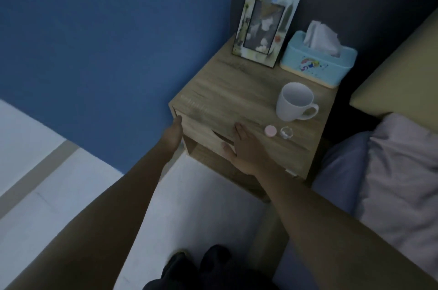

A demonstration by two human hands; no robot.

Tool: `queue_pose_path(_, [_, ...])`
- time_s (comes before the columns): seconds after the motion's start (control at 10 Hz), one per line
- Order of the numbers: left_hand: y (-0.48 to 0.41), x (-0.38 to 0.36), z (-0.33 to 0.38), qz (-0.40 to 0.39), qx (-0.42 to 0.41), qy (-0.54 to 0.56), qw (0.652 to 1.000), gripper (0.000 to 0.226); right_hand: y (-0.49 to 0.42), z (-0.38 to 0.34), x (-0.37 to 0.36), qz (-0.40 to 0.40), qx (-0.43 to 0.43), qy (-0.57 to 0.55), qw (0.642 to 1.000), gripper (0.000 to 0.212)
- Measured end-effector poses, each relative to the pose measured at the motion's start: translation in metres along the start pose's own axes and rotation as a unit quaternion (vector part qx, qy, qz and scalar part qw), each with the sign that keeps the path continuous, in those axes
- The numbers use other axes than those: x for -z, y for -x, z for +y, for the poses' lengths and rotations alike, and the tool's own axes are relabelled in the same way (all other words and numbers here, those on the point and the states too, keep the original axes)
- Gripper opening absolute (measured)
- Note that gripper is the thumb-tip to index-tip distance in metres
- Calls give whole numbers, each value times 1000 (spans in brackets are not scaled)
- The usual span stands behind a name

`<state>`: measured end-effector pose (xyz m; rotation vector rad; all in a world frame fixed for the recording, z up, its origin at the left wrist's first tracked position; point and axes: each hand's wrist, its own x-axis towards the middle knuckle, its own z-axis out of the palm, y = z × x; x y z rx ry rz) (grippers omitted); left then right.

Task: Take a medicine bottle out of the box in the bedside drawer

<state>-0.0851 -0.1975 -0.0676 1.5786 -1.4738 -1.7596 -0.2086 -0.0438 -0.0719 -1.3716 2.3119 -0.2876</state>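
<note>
The wooden bedside table (237, 90) stands in the corner by the blue wall. Its drawer front (203, 133) looks closed, with a dark handle cutout near its top edge. No box or medicine bottle is in view. My left hand (174, 134) is pressed against the left front corner of the drawer, its fingers hidden from me. My right hand (246, 147) lies flat over the table's front edge with its fingers spread. Its thumb hangs down over the drawer front beside the cutout, and it holds nothing.
On the tabletop stand a picture frame (265, 26), a light blue tissue box (318, 62), a white mug (296, 102), a small pink cap (270, 130) and a small clear glass piece (286, 132). The bed with a pillow (403, 171) is on the right. My shoes (201, 263) show below.
</note>
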Motion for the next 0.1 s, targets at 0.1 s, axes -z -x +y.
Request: queue_pose_path(0.1, [56, 37, 27, 53, -64, -114, 990, 44, 14, -42, 42, 46, 63, 5, 997, 61])
